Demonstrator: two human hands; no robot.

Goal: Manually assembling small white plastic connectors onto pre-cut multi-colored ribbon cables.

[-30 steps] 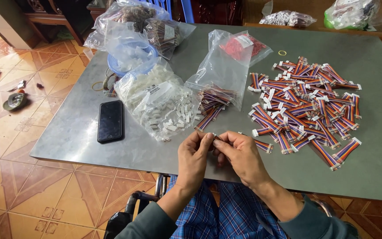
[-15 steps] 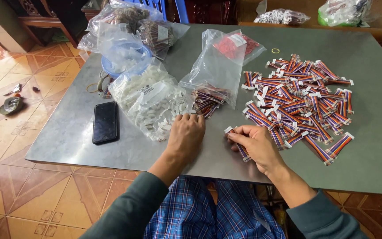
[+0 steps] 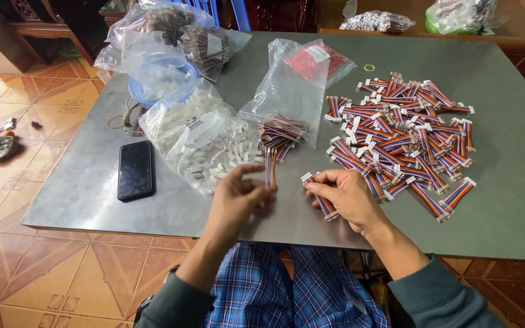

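My left hand (image 3: 238, 197) hovers over the grey table (image 3: 505, 200), its fingers closed around the end of a striped ribbon cable (image 3: 270, 167) that trails out of a clear bag of loose cables (image 3: 287, 118). My right hand (image 3: 344, 194) holds another short multicoloured cable with a white connector (image 3: 318, 195) at its fingertips. Just right of that hand lies a big pile of finished cables (image 3: 405, 136). A clear bag of small white plastic connectors (image 3: 199, 136) spills open beside my left hand.
A black phone (image 3: 135, 169) lies face up at the left. More plastic bags (image 3: 165, 42) and a blue bowl (image 3: 138, 91) crowd the far left corner. A rubber band (image 3: 369, 67) sits behind the pile. Two bags (image 3: 460, 13) rest on a wooden bench beyond. Tiled floor surrounds.
My hands were together at the table's front edge, then parted. The left hand reached up and took a cable from the bag; the right moved toward the pile with its cable.
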